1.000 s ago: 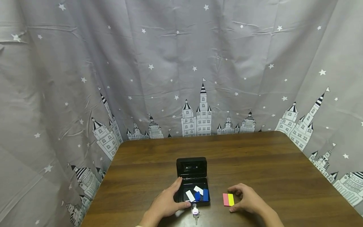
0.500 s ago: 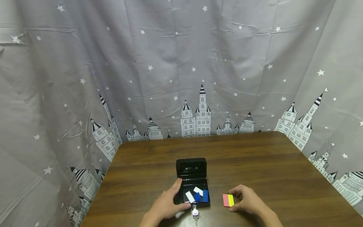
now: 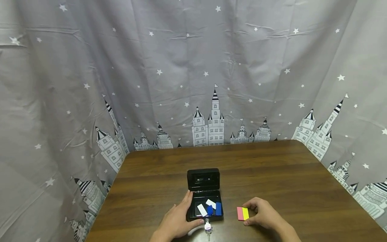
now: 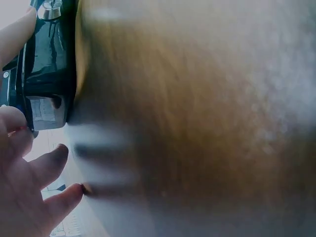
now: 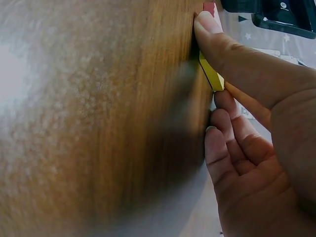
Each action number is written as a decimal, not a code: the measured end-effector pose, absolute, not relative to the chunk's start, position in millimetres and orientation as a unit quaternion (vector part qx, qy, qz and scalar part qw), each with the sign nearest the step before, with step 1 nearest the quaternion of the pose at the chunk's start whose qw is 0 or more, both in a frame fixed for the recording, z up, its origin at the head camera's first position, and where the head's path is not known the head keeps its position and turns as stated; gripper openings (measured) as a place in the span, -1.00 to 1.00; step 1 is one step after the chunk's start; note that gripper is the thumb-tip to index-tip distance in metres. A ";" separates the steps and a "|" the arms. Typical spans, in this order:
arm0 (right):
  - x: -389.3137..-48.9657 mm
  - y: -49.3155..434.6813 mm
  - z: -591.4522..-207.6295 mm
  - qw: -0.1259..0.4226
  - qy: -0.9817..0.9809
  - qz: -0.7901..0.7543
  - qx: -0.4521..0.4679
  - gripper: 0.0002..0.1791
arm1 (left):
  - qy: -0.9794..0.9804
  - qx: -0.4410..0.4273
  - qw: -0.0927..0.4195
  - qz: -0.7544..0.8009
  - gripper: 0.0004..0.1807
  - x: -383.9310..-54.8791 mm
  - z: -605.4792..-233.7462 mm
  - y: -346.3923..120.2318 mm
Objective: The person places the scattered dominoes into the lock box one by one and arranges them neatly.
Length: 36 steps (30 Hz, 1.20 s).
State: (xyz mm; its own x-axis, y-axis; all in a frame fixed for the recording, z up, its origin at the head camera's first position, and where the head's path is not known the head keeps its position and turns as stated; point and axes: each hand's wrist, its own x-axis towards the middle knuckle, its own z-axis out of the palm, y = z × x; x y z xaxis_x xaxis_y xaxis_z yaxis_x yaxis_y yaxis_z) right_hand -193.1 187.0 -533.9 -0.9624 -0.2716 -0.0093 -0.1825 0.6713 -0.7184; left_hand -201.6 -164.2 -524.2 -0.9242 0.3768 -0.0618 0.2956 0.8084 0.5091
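Observation:
A small black metal cash box stands with its lid raised. My left hand holds its left side, thumb at the front corner and fingertips along the side towards the hinge. White rectangular pieces and blue pieces lie inside. At the front, a key with a pale tag hangs from the lock. To the right of the box, my right hand pinches a flat yellow block between thumb and fingers. A flat pink block sits flush against its left edge.
Everything stands near the front of a brown wood-grain table. A grey curtain with stars and castles hangs behind and beside it.
Both hands keep their places on the cash box and the yellow block. Only the head view has shifted slightly.

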 end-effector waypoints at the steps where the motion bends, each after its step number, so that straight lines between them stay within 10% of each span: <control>1: -193.1 187.3 -533.3 0.058 0.913 -0.384 -0.126 -0.43 | 0.948 0.177 0.082 0.253 0.26 -201.3 -524.3 -164.0; 36: -216.8 134.3 -504.7 0.057 0.895 -0.405 -0.179 -0.46 | 0.941 0.164 0.087 0.282 0.16 -202.7 -520.3 -163.8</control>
